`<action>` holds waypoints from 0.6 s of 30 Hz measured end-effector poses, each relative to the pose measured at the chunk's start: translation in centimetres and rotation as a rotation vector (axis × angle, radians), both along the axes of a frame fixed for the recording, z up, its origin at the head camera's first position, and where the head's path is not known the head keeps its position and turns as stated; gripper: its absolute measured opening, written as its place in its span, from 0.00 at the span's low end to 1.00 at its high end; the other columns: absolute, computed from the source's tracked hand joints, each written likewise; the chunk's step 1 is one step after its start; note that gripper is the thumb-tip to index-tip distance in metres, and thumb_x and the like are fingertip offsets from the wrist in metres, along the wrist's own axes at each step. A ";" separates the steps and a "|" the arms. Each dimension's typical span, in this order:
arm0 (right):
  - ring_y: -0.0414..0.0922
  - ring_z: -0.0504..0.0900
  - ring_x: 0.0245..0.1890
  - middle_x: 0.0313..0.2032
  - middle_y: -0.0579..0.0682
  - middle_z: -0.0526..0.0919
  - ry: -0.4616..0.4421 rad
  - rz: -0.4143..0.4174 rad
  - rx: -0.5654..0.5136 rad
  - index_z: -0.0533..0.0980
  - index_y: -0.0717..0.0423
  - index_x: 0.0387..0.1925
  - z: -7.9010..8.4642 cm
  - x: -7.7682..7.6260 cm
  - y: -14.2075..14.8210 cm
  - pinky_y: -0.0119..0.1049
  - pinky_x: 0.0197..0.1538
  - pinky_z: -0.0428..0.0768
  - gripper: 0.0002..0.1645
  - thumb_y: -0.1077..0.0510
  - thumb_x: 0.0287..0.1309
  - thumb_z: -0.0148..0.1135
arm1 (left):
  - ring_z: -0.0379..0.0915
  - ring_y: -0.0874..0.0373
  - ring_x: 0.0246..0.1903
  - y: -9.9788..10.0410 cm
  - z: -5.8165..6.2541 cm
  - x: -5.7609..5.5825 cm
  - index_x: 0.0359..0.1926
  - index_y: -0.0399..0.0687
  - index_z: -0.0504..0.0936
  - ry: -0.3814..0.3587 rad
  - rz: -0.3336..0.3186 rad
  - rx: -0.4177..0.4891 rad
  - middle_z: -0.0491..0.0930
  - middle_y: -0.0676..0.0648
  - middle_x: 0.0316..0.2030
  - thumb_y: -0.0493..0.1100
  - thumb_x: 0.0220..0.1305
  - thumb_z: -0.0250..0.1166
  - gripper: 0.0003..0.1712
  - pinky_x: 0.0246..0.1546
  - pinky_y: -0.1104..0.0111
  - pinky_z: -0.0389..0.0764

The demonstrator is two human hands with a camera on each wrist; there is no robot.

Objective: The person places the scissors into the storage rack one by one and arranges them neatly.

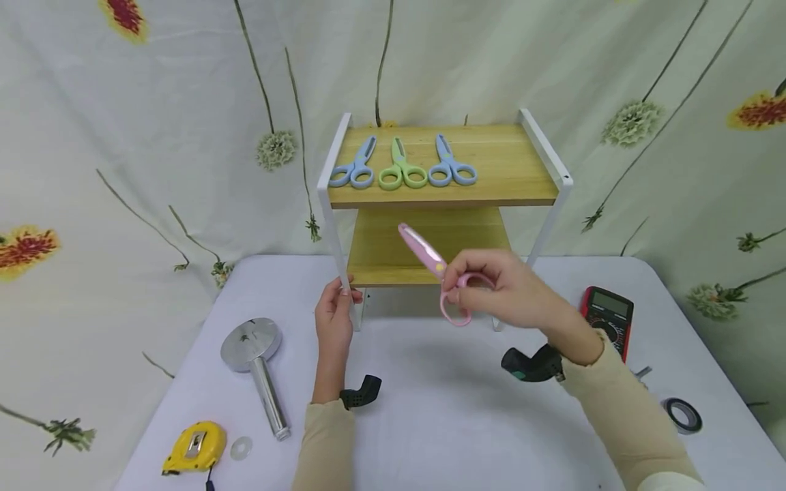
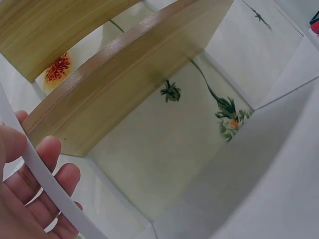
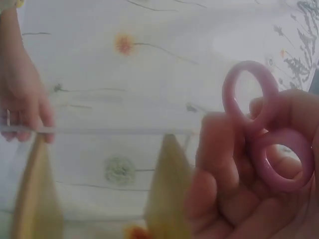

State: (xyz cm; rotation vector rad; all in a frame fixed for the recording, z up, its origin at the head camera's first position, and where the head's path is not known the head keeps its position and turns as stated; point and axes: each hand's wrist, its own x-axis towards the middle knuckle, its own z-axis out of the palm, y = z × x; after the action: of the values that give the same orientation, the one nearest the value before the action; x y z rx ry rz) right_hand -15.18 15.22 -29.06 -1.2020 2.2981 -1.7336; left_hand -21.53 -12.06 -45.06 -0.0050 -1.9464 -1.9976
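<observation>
Pink scissors [image 1: 424,251] are held up by their handles in my right hand [image 1: 500,286], blades pointing up and left in front of the lower shelf. In the right wrist view both pink finger loops [image 3: 284,174] show between the fingers and thumb. My left hand [image 1: 336,310] grips the white left leg [image 2: 50,181] of a two-tier wooden shelf [image 1: 503,160], near the lower board's front corner. On the upper board lie blue scissors [image 1: 357,166] at the left, green scissors [image 1: 400,167] in the middle and another pair of blue scissors [image 1: 451,164] at the right.
Left on the white table stand a shower head [image 1: 254,348], a yellow tape measure [image 1: 199,447] and a small translucent disc [image 1: 241,448]. To the right lie a red-and-black multimeter [image 1: 608,314] and a roll of black tape [image 1: 683,416]. A flowered cloth [image 1: 153,136] hangs behind the shelf.
</observation>
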 end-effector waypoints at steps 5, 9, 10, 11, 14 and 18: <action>0.41 0.77 0.29 0.31 0.47 0.81 0.172 -0.268 0.088 0.79 0.64 0.36 5.9 -1.1 0.5 0.28 0.32 0.78 0.03 0.70 0.62 0.61 | 0.78 0.67 0.38 -0.1 0.0 -0.1 0.60 0.35 0.78 0.004 -0.011 0.002 0.80 0.61 0.30 0.34 0.78 0.50 0.17 0.52 0.72 0.75; 0.43 0.75 0.31 0.35 0.53 0.82 0.223 -0.528 0.255 0.81 0.61 0.40 9.3 -3.2 1.1 0.26 0.33 0.72 0.05 0.63 0.65 0.61 | 0.78 0.67 0.38 0.0 0.1 -0.1 0.60 0.35 0.78 0.017 -0.012 0.002 0.80 0.60 0.30 0.34 0.78 0.50 0.17 0.52 0.73 0.76; 0.44 0.75 0.31 0.35 0.54 0.83 0.218 -0.575 0.297 0.81 0.61 0.41 9.8 -3.9 1.3 0.26 0.32 0.72 0.07 0.61 0.66 0.61 | 0.78 0.67 0.38 0.0 0.2 -0.2 0.60 0.35 0.78 0.018 -0.012 0.003 0.79 0.60 0.30 0.34 0.78 0.50 0.17 0.52 0.73 0.76; 0.44 0.75 0.32 0.36 0.55 0.83 0.205 -0.622 0.346 0.82 0.60 0.42 10.2 -4.5 1.6 0.26 0.32 0.71 0.08 0.59 0.66 0.61 | 0.78 0.67 0.38 0.0 0.2 -0.2 0.60 0.35 0.78 0.017 -0.013 0.003 0.79 0.60 0.30 0.34 0.78 0.50 0.17 0.52 0.74 0.76; 0.46 0.74 0.35 0.38 0.56 0.82 0.143 -0.704 0.455 0.81 0.59 0.45 10.8 -6.2 2.3 0.27 0.32 0.70 0.11 0.56 0.68 0.60 | 0.78 0.67 0.38 0.0 0.2 -0.1 0.61 0.34 0.77 0.010 -0.016 0.008 0.79 0.59 0.30 0.34 0.78 0.50 0.18 0.51 0.74 0.76; 0.48 0.75 0.39 0.40 0.58 0.82 0.107 -0.753 0.547 0.80 0.60 0.47 10.8 -7.3 2.7 0.32 0.37 0.71 0.12 0.56 0.69 0.59 | 0.78 0.67 0.39 -0.1 0.0 0.0 0.61 0.35 0.77 -0.007 -0.018 0.004 0.79 0.59 0.31 0.35 0.78 0.50 0.18 0.53 0.73 0.75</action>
State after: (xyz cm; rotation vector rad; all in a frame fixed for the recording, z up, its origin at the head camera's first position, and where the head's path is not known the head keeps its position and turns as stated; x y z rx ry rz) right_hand -22.47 17.94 -18.24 -0.3499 3.2354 -0.9800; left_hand -21.51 -12.14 -45.03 -0.0153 -1.9536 -2.0156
